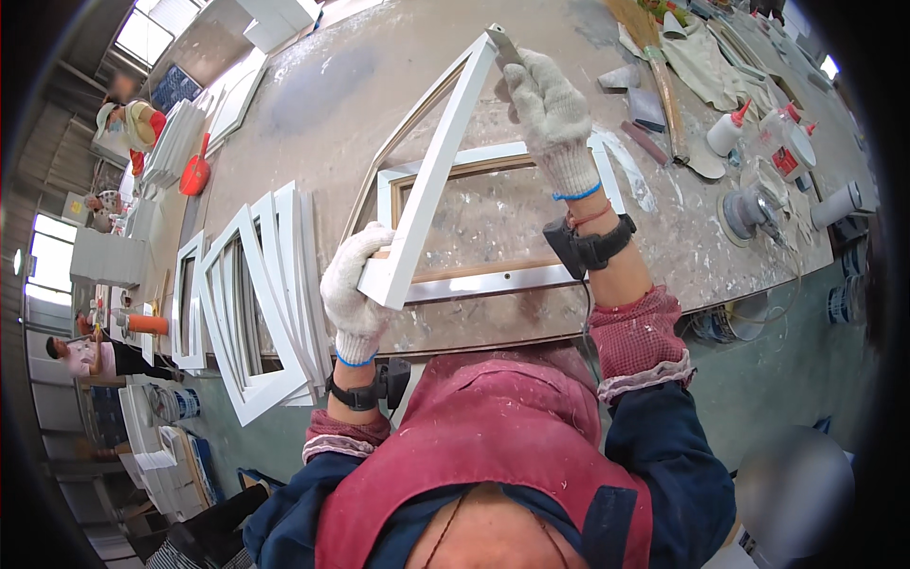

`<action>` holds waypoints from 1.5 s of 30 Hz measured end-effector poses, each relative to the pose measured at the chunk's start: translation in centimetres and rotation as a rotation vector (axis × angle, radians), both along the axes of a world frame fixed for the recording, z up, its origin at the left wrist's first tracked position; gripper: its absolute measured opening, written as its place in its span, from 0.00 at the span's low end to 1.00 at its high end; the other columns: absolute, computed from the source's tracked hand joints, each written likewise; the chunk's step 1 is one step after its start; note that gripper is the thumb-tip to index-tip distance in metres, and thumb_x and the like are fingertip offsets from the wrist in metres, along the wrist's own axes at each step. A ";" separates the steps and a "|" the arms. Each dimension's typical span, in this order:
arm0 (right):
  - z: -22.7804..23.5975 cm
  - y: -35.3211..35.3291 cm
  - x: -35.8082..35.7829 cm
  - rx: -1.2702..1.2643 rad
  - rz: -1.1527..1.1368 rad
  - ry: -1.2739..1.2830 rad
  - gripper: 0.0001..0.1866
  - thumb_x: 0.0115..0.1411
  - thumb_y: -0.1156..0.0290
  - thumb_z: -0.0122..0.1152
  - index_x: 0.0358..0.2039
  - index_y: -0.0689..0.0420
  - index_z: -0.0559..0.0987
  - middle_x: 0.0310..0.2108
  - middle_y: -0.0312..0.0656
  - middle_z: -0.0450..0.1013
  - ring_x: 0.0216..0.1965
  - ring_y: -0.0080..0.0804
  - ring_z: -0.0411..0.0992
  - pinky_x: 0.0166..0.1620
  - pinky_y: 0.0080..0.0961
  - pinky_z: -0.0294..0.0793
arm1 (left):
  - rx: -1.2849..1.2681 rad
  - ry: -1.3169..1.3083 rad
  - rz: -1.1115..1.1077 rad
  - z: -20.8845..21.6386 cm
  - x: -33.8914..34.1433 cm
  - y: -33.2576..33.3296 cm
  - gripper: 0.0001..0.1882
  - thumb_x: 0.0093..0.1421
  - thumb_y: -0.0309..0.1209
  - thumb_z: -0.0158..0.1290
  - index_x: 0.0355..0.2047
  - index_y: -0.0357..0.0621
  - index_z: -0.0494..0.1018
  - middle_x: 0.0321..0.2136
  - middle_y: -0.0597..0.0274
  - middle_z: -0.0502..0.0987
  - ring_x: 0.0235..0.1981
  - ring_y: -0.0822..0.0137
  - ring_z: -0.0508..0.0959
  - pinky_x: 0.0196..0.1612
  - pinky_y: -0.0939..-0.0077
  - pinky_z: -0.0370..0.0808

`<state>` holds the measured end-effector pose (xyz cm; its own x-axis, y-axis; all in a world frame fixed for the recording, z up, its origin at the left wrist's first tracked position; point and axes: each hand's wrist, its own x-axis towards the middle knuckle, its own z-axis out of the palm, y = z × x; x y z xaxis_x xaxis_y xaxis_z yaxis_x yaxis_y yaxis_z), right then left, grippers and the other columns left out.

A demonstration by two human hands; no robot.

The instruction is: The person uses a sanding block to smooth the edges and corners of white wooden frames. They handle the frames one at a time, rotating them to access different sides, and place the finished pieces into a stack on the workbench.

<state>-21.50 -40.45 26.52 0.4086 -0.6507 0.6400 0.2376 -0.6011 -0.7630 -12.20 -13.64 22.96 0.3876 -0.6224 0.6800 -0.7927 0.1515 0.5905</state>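
Note:
A white rectangular frame is tilted up off the table, seen nearly edge-on. My left hand, in a pale knitted glove, is closed round its near corner. At the far corner, my gloved right hand is closed on a small flat grey piece, pressed against the frame's end. Whether that piece is a scraper or an abrasive pad I cannot tell. Beneath, a second white frame with a brown inner edge lies flat on the table, partly hidden by the raised frame and my right arm.
Several white frames are stacked at the left table edge, near a red dustpan-like scoop. On the right lie a brush with a wooden handle, a glue bottle and a sander. A co-worker stands far left.

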 end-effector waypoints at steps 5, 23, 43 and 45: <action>-1.0 1.9 -1.1 -0.043 0.109 -0.088 0.16 0.67 0.66 0.52 0.51 0.60 0.74 0.27 0.36 0.76 0.24 0.17 0.68 0.29 0.16 0.71 | -0.009 0.027 0.011 0.3 -0.4 -0.3 0.18 0.63 0.37 0.53 0.39 0.29 0.74 0.37 0.51 0.77 0.31 0.68 0.76 0.36 0.76 0.75; 1.1 10.4 -6.2 -0.270 0.292 0.143 0.23 0.49 0.72 0.64 0.49 0.50 0.76 0.27 0.49 0.74 0.31 0.50 0.74 0.32 0.37 0.74 | 0.006 -0.124 0.009 -0.1 0.1 -0.1 0.22 0.62 0.44 0.54 0.32 0.32 0.74 0.38 0.50 0.78 0.33 0.65 0.77 0.38 0.72 0.75; 0.5 12.1 -8.2 -0.442 0.214 0.176 0.22 0.56 0.79 0.55 0.53 0.63 0.74 0.25 0.40 0.73 0.24 0.30 0.73 0.28 0.23 0.72 | 0.034 -0.017 0.060 0.3 -1.6 -0.5 0.30 0.60 0.56 0.51 0.40 0.36 0.76 0.34 0.50 0.79 0.37 0.53 0.81 0.41 0.67 0.77; 2.3 13.3 -9.5 -0.564 0.449 0.374 0.24 0.49 0.78 0.56 0.50 0.61 0.76 0.23 0.40 0.72 0.23 0.36 0.71 0.26 0.30 0.70 | 0.038 -0.067 0.063 0.3 -1.6 -0.5 0.30 0.60 0.55 0.52 0.40 0.36 0.75 0.35 0.50 0.79 0.38 0.53 0.81 0.41 0.66 0.76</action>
